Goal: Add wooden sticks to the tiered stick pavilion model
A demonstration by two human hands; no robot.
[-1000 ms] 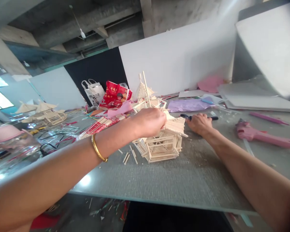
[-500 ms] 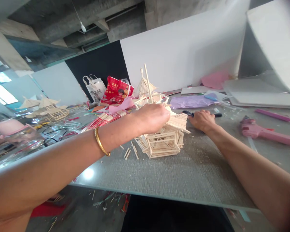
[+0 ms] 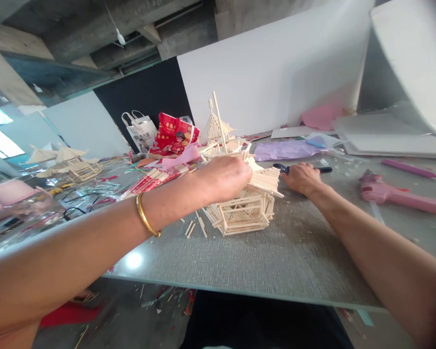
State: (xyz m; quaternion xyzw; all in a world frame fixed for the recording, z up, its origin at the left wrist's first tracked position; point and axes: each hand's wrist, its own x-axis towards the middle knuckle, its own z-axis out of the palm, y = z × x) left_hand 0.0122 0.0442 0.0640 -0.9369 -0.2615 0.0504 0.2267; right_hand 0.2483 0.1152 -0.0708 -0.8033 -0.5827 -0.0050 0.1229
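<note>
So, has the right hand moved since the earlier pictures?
No, not noticeably: judged against the purple sheet, the right hand keeps its place on the near side, at the dark tool.

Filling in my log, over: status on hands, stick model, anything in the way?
Left hand at the stick model, grip hidden. Right hand on a dark tool. Model upright on the table, partly covered by left hand; loose sticks beside it.

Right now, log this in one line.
left hand: at stick pavilion model, hold hidden | right hand: over dark-handled tool | pink glue gun: unheld
</note>
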